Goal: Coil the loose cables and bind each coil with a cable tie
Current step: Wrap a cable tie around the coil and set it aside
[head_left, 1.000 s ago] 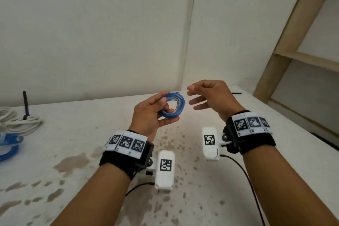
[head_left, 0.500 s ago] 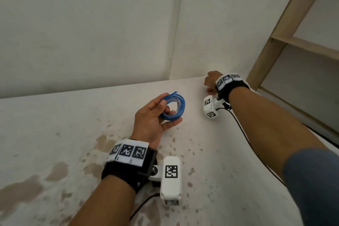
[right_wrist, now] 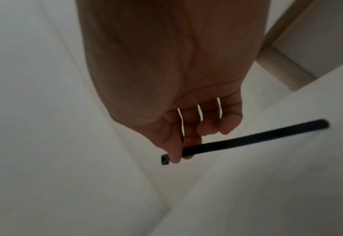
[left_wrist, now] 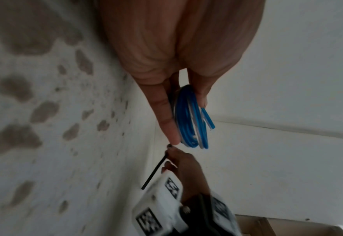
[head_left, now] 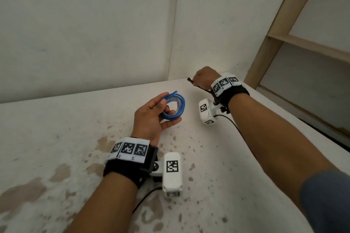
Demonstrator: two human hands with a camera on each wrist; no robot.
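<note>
In the head view, a blue coil (head_left: 173,107) was held above the stained table (head_left: 56,128) by the left hand (head_left: 153,115), thumb on its near side and fingers curled round the other. Farther off, near the corner of the walls, the right hand (head_left: 204,77) was seen from the back, knuckles up, so its grip was hidden there; only a dark tip of the tie (head_left: 190,80) stuck out to its left. The right wrist view showed what was hidden: the black tie was pinched near its square head between thumb and forefinger, the other fingers curled, and its strap ran out to the right, clear of the table. The left wrist view showed the coil edge-on, its cut ends (left_wrist: 207,119) sticking out loose, unbound, with the tie hanging below the right hand just beyond.
</note>
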